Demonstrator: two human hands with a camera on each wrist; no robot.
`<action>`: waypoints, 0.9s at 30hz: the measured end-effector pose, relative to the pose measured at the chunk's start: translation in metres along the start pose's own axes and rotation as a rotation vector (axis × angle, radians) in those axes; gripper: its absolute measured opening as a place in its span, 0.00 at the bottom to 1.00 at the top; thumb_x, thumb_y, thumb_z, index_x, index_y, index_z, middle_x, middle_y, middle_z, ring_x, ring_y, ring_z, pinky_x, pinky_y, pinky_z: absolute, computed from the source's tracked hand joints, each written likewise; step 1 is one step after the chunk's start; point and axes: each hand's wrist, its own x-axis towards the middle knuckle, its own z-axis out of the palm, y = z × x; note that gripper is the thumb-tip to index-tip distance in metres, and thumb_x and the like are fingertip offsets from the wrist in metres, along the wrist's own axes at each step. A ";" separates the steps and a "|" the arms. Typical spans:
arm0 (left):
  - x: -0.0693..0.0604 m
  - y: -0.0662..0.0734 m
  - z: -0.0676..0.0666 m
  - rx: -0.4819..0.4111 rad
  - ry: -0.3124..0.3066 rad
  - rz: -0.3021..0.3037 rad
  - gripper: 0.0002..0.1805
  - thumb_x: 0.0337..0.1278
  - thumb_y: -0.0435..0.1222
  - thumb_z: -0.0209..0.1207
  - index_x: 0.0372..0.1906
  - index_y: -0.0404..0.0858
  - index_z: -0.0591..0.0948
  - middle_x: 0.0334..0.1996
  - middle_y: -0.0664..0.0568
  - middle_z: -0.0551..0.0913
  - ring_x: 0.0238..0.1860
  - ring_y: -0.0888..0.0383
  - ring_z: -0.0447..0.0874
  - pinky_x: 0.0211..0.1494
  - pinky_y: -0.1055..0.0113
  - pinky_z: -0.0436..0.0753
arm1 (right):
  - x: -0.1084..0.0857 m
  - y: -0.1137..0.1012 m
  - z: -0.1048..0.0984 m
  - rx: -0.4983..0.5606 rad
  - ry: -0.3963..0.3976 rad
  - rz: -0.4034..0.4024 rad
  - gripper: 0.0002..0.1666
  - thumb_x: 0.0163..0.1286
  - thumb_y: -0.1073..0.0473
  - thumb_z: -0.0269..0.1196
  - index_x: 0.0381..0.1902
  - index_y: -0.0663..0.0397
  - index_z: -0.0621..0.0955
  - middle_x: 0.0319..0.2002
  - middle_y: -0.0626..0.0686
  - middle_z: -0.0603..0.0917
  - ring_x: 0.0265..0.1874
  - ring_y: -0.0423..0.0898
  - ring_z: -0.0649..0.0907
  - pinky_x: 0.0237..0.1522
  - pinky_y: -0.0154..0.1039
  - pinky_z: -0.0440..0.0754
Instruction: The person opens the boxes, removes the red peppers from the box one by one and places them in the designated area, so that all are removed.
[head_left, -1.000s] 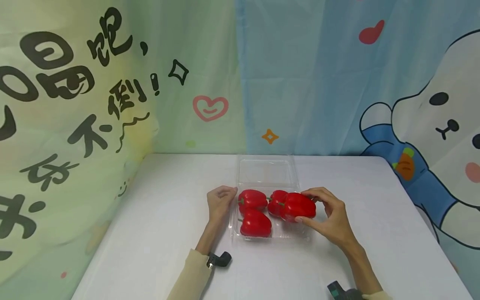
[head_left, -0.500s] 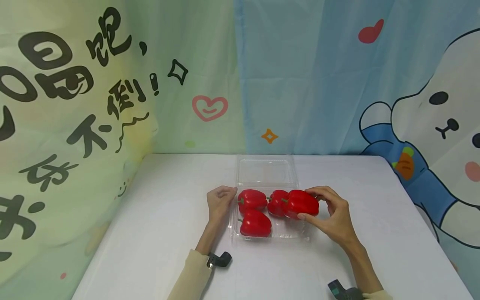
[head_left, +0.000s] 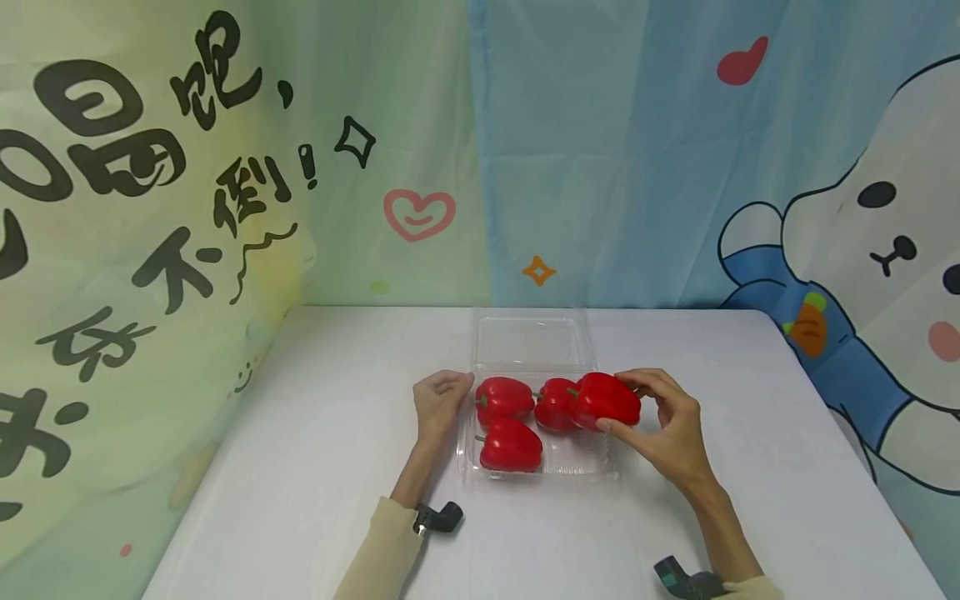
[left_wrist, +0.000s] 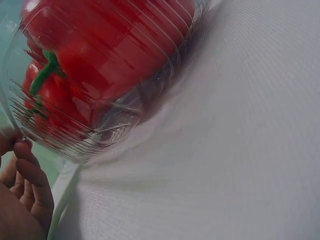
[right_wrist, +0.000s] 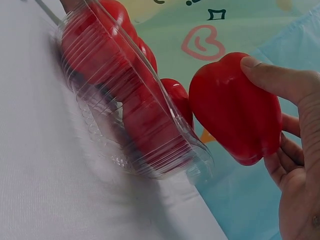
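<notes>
A clear plastic clamshell box (head_left: 573,462) holds several red bell peppers (head_left: 511,446) with green stems. My left hand (head_left: 438,408) pinches the box's left rim between thumb and fingers, as the left wrist view also shows. My right hand (head_left: 671,429) grips another red bell pepper (right_wrist: 235,107), thumb on one side and fingers on the other. In the right wrist view this pepper hangs above the box's right rim, clear of the wall. From the head it partly hides the peppers at the back right of the box.
The box's transparent lid (head_left: 534,343) lies folded back toward the table's far edge. A white cloth covers the table (head_left: 330,433). Behind it hangs a printed curtain (head_left: 562,167). Both wrists wear small black cameras (head_left: 442,517).
My right hand has moved the held bell pepper slightly up and to the right in the head view. The left hand and the box stay in place.
</notes>
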 end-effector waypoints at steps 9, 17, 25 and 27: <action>0.001 -0.002 0.001 -0.009 0.001 -0.005 0.11 0.68 0.38 0.70 0.37 0.32 0.90 0.31 0.37 0.92 0.25 0.63 0.81 0.29 0.74 0.77 | 0.000 0.000 0.002 -0.020 0.050 0.012 0.43 0.48 0.70 0.86 0.64 0.59 0.84 0.60 0.57 0.87 0.51 0.36 0.84 0.59 0.22 0.82; 0.001 -0.002 0.001 -0.007 0.005 -0.011 0.11 0.68 0.39 0.71 0.37 0.33 0.90 0.30 0.40 0.92 0.25 0.64 0.82 0.30 0.74 0.79 | 0.003 0.001 0.002 -0.020 0.112 0.014 0.42 0.49 0.72 0.85 0.64 0.61 0.84 0.59 0.60 0.87 0.51 0.36 0.84 0.60 0.21 0.81; 0.001 0.001 0.001 0.015 0.006 -0.005 0.11 0.69 0.39 0.70 0.37 0.34 0.90 0.32 0.41 0.92 0.29 0.62 0.84 0.33 0.73 0.81 | 0.005 0.006 0.001 -0.033 0.157 0.059 0.42 0.51 0.71 0.84 0.65 0.58 0.84 0.61 0.57 0.86 0.53 0.37 0.83 0.60 0.20 0.80; 0.001 0.001 0.001 0.013 0.003 -0.001 0.11 0.69 0.39 0.70 0.37 0.34 0.90 0.32 0.41 0.92 0.29 0.62 0.84 0.33 0.73 0.81 | 0.005 0.007 0.000 -0.038 0.174 0.064 0.41 0.51 0.71 0.84 0.65 0.60 0.84 0.61 0.57 0.86 0.53 0.38 0.82 0.60 0.20 0.80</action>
